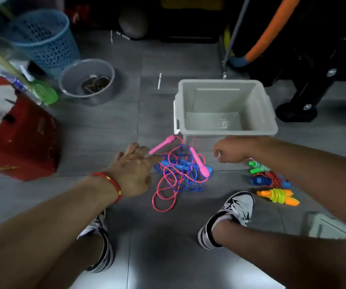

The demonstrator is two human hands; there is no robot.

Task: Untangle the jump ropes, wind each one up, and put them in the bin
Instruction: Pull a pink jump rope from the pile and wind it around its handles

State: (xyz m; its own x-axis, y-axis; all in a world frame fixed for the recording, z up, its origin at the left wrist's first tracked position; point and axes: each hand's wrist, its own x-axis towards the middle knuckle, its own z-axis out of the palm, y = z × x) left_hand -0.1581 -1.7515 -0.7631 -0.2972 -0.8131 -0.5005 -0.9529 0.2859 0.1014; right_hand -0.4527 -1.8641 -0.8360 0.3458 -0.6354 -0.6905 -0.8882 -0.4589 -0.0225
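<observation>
A pink jump rope and a blue jump rope lie tangled together on the grey tiled floor in front of the clear plastic bin, which holds nothing. My left hand reaches in from the left with fingers stretched out, its fingertips at the tangle's left edge by a pink handle. My right hand hovers just right of the tangle with fingers loosely curled, holding nothing. To the right lie three wound ropes: green, red with blue handles, yellow with orange handles.
A red box stands at the left, a grey round tub and a blue perforated basket behind it. A black stand and an orange foam tube are at the back right. My two shoes are near the ropes.
</observation>
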